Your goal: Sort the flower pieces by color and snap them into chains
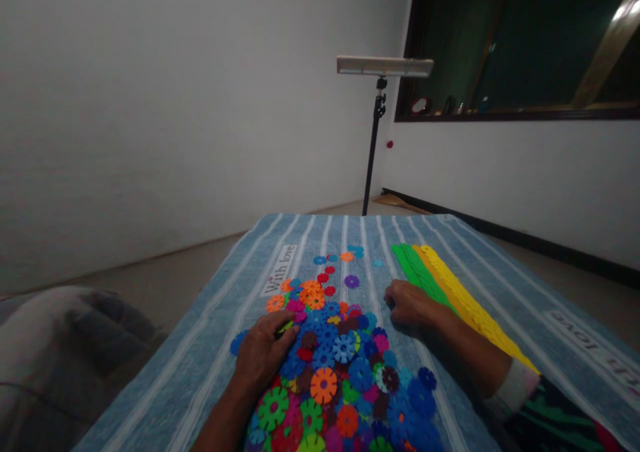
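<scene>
A heap of flat plastic snowflake discs (335, 379) in many colours lies on a blue striped cloth (210, 345). My left hand (263, 352) rests on the heap's left edge with its fingers curled round a light green disc (286, 327). My right hand (407, 302) lies closed on the cloth at the near end of a long green row of joined discs (417, 272). A yellow row (465, 299) runs right beside the green one. What the right fingers hold, if anything, is hidden.
Several loose discs (340, 269) are scattered beyond the heap. A lamp on a black stand (373, 152) is at the far corner by white walls. A dark window (525, 39) is at upper right. A grey bundle (65, 339) lies left of the cloth.
</scene>
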The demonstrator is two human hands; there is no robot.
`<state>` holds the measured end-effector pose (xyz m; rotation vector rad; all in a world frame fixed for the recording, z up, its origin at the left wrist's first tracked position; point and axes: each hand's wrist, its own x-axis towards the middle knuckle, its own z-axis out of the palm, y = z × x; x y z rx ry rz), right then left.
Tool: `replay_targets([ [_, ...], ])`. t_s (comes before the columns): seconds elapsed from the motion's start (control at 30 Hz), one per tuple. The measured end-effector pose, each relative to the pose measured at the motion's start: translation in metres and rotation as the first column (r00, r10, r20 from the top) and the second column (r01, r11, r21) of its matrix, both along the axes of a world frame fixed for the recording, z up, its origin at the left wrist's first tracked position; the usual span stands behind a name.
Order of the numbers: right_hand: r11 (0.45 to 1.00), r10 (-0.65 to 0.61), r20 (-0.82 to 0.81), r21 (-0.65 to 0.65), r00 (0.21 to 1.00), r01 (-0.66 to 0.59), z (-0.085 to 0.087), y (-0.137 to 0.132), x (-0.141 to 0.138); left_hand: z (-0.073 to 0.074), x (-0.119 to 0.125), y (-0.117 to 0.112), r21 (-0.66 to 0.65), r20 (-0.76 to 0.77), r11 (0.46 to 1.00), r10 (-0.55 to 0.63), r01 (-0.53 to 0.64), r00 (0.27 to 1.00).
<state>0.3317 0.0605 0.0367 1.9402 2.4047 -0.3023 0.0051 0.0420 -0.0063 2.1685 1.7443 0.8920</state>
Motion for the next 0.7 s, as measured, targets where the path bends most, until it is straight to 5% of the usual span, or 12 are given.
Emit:
replay_targets([
  [0.47, 0.996, 0.081, 0.038, 0.026, 0.996, -0.082, 0.002, 0.025, -0.009, -0.007, -0.007, 0.004, 0.056, 0.047, 0.998, 0.024, -0.027, 0.999],
  [0.7, 0.988, 0.008, -0.02, 0.153, 1.0, -0.005, 0.012, 0.082, 0.014, -0.003, -0.007, 0.003, 0.065, 0.044, 0.998, 0.013, -0.016, 0.999],
])
